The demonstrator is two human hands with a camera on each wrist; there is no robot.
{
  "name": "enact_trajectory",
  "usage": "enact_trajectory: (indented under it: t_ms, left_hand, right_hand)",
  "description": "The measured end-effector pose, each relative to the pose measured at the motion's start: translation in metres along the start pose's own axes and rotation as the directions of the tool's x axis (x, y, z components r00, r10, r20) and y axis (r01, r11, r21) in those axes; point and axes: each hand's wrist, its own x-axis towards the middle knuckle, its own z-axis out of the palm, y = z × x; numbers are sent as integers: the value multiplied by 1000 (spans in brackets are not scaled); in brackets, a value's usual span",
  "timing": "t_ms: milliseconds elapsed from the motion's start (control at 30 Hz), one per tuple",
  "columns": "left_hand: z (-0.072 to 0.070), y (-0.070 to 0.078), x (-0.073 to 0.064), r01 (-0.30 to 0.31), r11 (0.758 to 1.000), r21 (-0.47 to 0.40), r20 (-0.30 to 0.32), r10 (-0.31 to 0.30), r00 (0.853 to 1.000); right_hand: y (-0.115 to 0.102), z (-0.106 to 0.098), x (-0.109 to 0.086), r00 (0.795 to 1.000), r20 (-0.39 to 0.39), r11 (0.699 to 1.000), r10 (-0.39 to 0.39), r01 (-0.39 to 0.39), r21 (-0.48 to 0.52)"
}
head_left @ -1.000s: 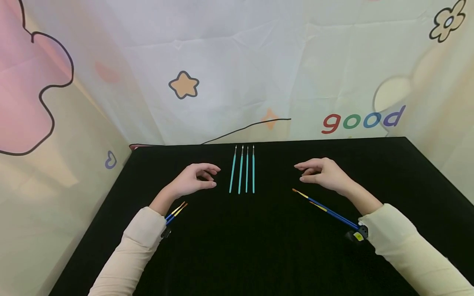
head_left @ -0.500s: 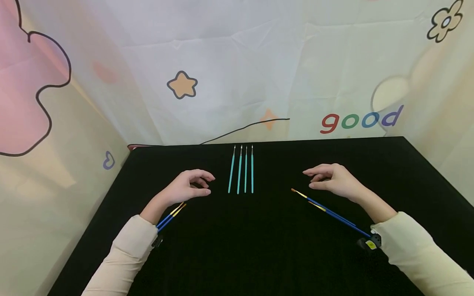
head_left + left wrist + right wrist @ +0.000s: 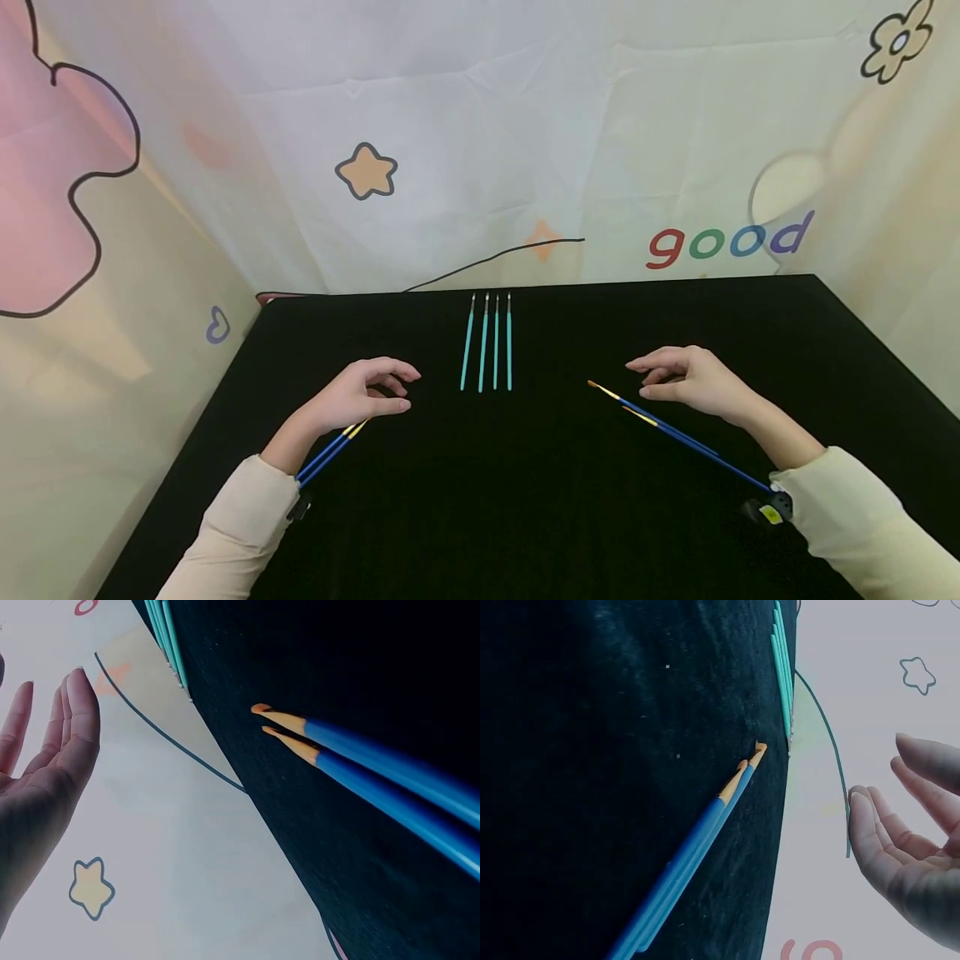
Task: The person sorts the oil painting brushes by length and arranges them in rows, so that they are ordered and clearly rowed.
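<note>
My left hand (image 3: 360,396) hovers with loosely bent fingers at the left, holding nothing. It overlaps the tips of two blue paintbrushes (image 3: 332,454) with yellow ferrules; their rear ends are hidden by the sleeve. In the left wrist view these blue paintbrushes (image 3: 382,757) lie side by side. At the right my right hand (image 3: 697,383) hovers too, its fingers bent and nothing in them. Below it two more blue paintbrushes (image 3: 675,433) lie slanted, tips towards the middle. Several teal paintbrushes (image 3: 510,350) lie in a row between the hands, bristles away from me.
A black cloth (image 3: 480,500) covers the table. Behind it and at both sides hangs a pale printed curtain (image 3: 480,150) with a star, a flower and the word "good". A small black wrist camera (image 3: 780,505) sits at the right cuff.
Both hands have drawn back towards me and apart, the left one leftwards and the right one rightwards. The paintbrushes lie as before; the left hand now covers the left blue paintbrushes' tips.
</note>
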Motion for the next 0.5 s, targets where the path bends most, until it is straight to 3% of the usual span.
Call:
enact_trajectory:
  t_ms: [300,500]
  left_hand:
    - [-2,-7,-16,-4,1000,-2,18,4,1000]
    - [-6,-13,-29,-6,1000,-7,26,6,1000]
  right_hand:
    - [7,1,-9,1000,28,1000,10,-10,0]
    - [15,1,-15,996,88,1000,12,-13,14]
